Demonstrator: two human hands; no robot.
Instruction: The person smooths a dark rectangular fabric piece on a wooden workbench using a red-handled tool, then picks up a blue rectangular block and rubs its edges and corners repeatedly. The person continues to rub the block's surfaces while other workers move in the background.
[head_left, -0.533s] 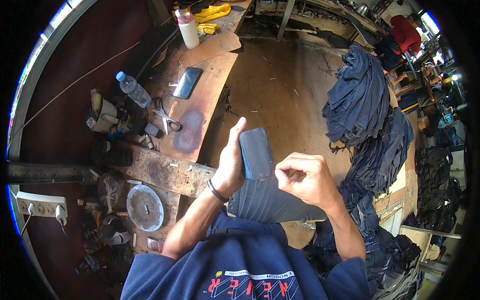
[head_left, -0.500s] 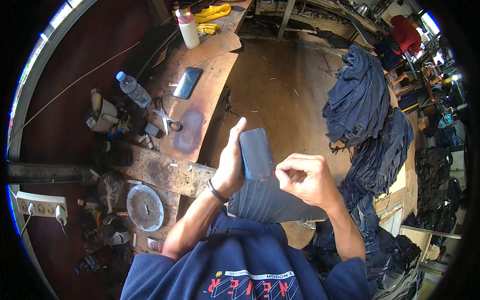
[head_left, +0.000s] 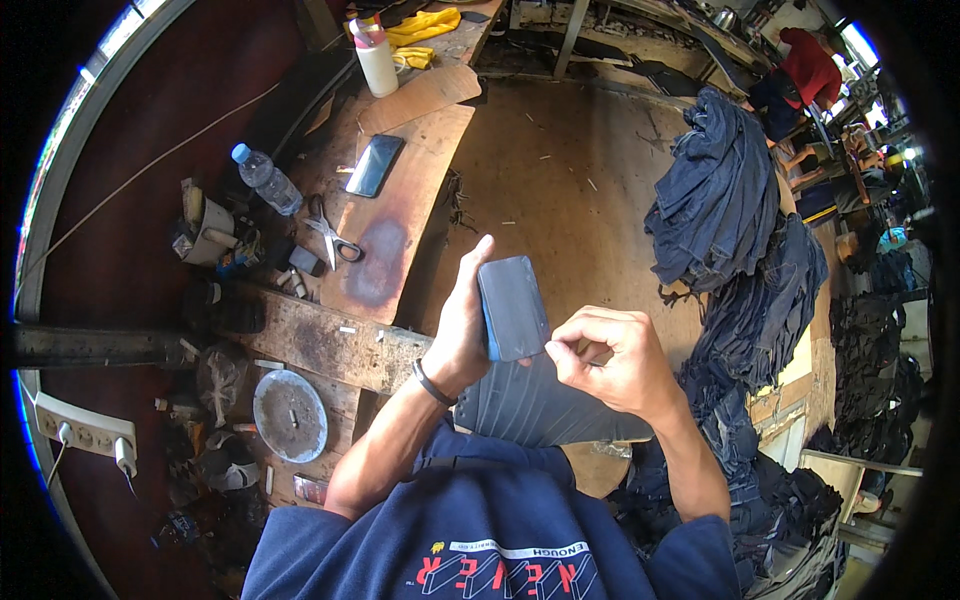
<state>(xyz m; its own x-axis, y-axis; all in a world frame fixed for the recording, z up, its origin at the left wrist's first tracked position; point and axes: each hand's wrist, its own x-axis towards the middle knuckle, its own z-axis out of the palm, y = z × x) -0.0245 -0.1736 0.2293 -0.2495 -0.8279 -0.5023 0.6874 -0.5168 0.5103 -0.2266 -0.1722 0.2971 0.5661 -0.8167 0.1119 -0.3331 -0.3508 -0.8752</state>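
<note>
My left hand (head_left: 459, 335) holds a dark grey, flat rectangular block (head_left: 514, 308) with blue showing along its left side. Its thumb points up and away, and most of its fingers are hidden behind the block. At the block's lower right corner, my right hand (head_left: 618, 360) is closed, with thumb and forefinger pinched together. Anything between those fingertips is too small to make out. A dark band circles my left wrist. Below both hands lies dark striped cloth (head_left: 540, 400) over my lap.
On the left bench are scissors (head_left: 330, 235), a phone (head_left: 375, 166), a water bottle (head_left: 267, 180) and a white bottle (head_left: 375, 62). A round dish (head_left: 290, 416) stands nearer. Piled denim (head_left: 715, 190) lies on the right. A person in red (head_left: 808, 70) is at the far right.
The fingertips of my right hand have shifted very slightly toward the block's corner. My left hand and the block stay almost still.
</note>
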